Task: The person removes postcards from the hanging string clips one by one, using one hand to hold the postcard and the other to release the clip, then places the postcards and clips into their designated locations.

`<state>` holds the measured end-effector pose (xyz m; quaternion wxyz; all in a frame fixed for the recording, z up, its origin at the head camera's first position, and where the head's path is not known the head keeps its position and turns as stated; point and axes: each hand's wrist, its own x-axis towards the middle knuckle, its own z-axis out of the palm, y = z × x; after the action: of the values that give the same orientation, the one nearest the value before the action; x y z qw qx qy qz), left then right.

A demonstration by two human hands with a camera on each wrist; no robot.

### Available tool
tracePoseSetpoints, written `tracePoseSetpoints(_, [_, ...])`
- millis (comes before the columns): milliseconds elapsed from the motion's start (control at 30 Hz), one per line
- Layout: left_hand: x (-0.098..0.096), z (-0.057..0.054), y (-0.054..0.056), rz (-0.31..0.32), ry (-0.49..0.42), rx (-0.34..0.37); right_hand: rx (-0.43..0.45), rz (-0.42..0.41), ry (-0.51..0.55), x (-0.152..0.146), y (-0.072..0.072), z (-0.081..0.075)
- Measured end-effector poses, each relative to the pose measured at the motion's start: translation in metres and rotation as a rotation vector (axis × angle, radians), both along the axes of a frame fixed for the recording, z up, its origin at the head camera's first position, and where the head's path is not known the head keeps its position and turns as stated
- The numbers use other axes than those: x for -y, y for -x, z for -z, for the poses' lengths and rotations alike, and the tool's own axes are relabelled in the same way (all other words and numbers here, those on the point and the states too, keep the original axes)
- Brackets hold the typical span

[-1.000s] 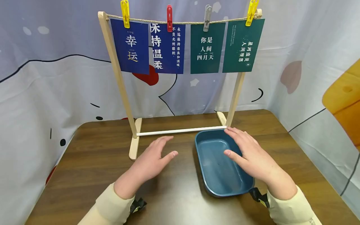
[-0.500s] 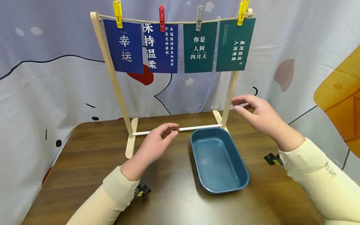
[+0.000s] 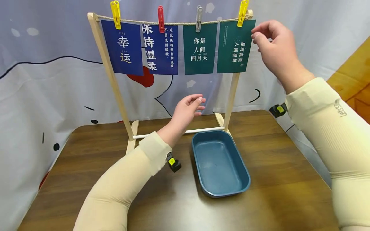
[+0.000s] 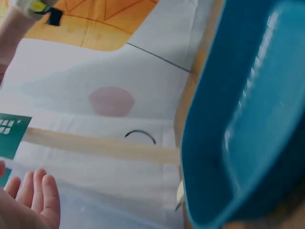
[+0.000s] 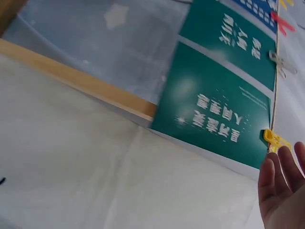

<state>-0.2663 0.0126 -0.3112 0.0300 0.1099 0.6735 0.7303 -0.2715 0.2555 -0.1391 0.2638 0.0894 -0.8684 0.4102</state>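
Observation:
Two blue cards and two green cards hang in a row from a rope, each under a clothespin. My right hand point(image 3: 276, 45) is raised at the right edge of the outermost green card point(image 3: 235, 48), fingers loosely bent with nothing in them. Its yellow clothespin point(image 3: 243, 13) sits just up and left of that hand; the right wrist view shows the clothespin point(image 5: 276, 139) close to the fingertips. My left hand point(image 3: 188, 110) is in the air below the other green card point(image 3: 200, 49), fingers relaxed, holding nothing. A blue plastic basin point(image 3: 219, 163) stands on the table, holding nothing.
The wooden rack's posts point(image 3: 231, 99) and white crossbar point(image 3: 202, 130) stand at the back of the brown table point(image 3: 271, 154). A red clothespin point(image 3: 161, 19), a grey one point(image 3: 198, 19) and another yellow one point(image 3: 116, 14) grip the other cards. A printed curtain hangs behind.
My right hand has risen from over the basin to beside the outermost green card. My left hand has moved up and to the right. The head view has shifted slightly.

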Motion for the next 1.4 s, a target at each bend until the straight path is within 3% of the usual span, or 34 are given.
tracePoseSetpoints(167, [-0.029, -0.010, 0.015, -0.010, -0.130, 0.069, -0.060, 0.096, -0.052, 0.016, 0.014, -0.022])
tracePoseSetpoints(333, [-0.048, -0.023, 0.026, -0.046, -0.187, 0.098, -0.110, 0.136, -0.047, 0.025, 0.032, -0.034])
tracePoseSetpoints(533, [-0.066, -0.036, 0.038, -0.051, -0.233, 0.106, -0.007, 0.118, 0.003, 0.028, 0.046, -0.044])
tracePoseSetpoints(800, [-0.082, -0.044, 0.046, -0.121, -0.281, 0.115, 0.163, 0.003, 0.092, 0.029, 0.055, -0.053])
tracePoseSetpoints(1200, [-0.097, -0.043, 0.056, -0.094, -0.496, 0.153, 0.244, -0.025, 0.106, 0.033, 0.054, -0.060])
tracePoseSetpoints(1400, [-0.103, -0.044, 0.056, -0.077, -0.514, 0.146, 0.244, -0.050, 0.167, 0.034, 0.052, -0.060])
